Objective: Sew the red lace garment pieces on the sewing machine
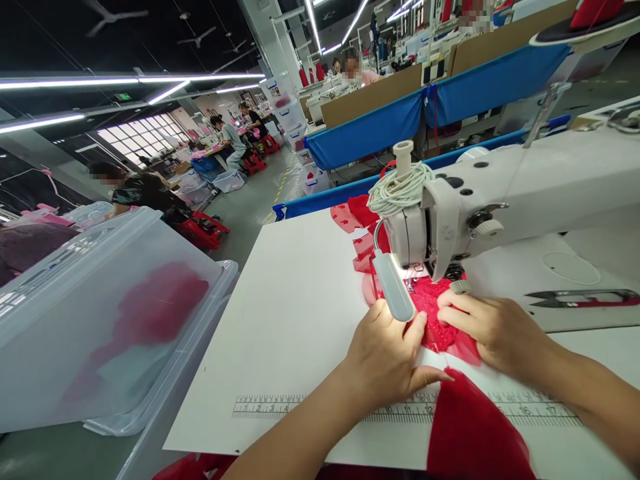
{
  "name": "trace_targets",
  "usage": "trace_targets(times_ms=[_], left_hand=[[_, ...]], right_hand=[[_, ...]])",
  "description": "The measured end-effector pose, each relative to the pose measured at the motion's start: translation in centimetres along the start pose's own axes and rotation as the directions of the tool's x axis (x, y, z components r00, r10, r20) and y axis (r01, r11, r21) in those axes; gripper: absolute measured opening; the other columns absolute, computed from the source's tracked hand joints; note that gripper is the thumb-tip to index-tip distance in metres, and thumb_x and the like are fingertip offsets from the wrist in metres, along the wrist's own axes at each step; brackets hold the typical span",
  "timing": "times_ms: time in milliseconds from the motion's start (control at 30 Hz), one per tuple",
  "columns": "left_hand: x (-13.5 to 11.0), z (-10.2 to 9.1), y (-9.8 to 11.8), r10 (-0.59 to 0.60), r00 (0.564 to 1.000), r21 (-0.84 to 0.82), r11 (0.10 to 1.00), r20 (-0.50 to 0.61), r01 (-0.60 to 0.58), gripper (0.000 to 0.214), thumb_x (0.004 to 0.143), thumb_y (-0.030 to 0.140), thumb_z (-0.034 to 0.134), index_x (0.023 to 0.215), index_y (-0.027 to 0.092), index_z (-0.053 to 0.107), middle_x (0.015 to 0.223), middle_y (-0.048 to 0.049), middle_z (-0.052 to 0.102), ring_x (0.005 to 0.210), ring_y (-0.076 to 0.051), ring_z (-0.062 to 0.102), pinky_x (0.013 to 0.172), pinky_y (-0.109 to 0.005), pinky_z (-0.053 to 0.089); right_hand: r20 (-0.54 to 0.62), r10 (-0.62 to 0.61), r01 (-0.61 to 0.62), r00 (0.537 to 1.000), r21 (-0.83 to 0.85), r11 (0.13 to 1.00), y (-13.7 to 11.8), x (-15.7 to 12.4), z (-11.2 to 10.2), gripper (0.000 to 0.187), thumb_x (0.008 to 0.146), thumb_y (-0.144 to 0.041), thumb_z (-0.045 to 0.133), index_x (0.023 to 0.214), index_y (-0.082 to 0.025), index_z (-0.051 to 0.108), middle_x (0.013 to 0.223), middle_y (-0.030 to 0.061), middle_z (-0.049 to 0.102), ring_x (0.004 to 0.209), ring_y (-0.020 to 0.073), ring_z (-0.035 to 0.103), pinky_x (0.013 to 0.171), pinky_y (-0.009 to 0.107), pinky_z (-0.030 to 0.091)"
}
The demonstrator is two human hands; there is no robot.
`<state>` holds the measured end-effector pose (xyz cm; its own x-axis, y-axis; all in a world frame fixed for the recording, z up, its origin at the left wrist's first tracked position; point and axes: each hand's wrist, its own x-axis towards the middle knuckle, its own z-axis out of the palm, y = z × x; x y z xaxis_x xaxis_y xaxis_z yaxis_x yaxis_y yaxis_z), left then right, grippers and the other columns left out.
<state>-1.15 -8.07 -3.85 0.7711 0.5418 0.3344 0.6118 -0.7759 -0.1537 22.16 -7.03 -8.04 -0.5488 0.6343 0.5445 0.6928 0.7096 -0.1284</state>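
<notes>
Red lace fabric [436,310] lies under the needle area of a white sewing machine [530,187]. My left hand [385,353] rests on the left edge of the lace, thumb stretched out and fingers spread; some fingertips are hidden behind a small grey lamp [395,287]. The thumb tip touches the top of a plain red cloth piece [473,427] that hangs toward me. On the right side of the lace, my right hand [500,330] has its fingers curled, pinching the fabric edge. More red sheer fabric [363,250] is bunched behind the lamp.
Black thread snips [583,298] lie on the machine bed at right. A printed ruler [270,407] runs along the white table's [260,320] front. A translucent plastic bin [115,320] with red cloth inside stands left. Other people sit at work farther back.
</notes>
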Motion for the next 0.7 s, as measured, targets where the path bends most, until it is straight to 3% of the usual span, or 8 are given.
trace_targets(times_ms=[200,333,500,700], left_hand=[[-0.3,-0.2,0.3,-0.024,1.0,0.047,0.999,0.008,0.023,0.088,0.098,0.077,0.02,0.129,0.009,0.065,0.108,-0.0174,0.072,0.09,-0.031,0.065,0.092,-0.047,0.041],[-0.2,-0.3,0.3,-0.026,0.999,0.067,0.997,-0.023,0.028,0.086,0.098,0.077,0.021,0.126,0.01,0.067,0.108,-0.0173,0.072,0.08,-0.027,0.063,0.09,-0.045,0.04],[-0.2,-0.2,0.4,-0.028,0.998,0.08,0.996,-0.065,0.033,0.084,0.099,0.076,0.022,0.128,0.01,0.067,0.105,-0.0172,0.073,0.075,-0.025,0.061,0.089,-0.045,0.039],[-0.1,0.1,0.4,-0.03,0.998,0.059,0.998,-0.062,0.034,0.084,0.1,0.074,0.023,0.129,0.009,0.066,0.108,-0.018,0.072,0.086,-0.029,0.064,0.091,-0.046,0.037]], right_hand=[[-0.024,-0.032,0.031,0.999,-0.039,0.999,0.0,0.6,-0.9,0.037,0.072,0.007,0.037,0.085,-0.02,0.059,0.088,0.005,0.067,0.058,0.0148,0.051,0.05,0.031,0.027],[-0.012,-0.066,0.066,0.998,-0.033,0.997,-0.1,1.2,-1.5,0.035,0.07,0.005,0.038,0.082,-0.02,0.058,0.081,0.0038,0.065,0.055,0.0147,0.049,0.048,0.03,0.027],[-0.071,0.008,-0.012,0.997,-0.052,0.999,-0.3,0.8,-0.6,0.035,0.072,0.007,0.035,0.079,-0.021,0.054,0.073,0.0014,0.057,0.052,0.0145,0.041,0.048,0.031,0.023],[-0.048,0.013,-0.016,0.999,-0.054,0.998,-0.1,0.5,-0.2,0.034,0.071,0.006,0.037,0.082,-0.021,0.055,0.081,0.0028,0.061,0.056,0.014,0.043,0.05,0.03,0.022]])
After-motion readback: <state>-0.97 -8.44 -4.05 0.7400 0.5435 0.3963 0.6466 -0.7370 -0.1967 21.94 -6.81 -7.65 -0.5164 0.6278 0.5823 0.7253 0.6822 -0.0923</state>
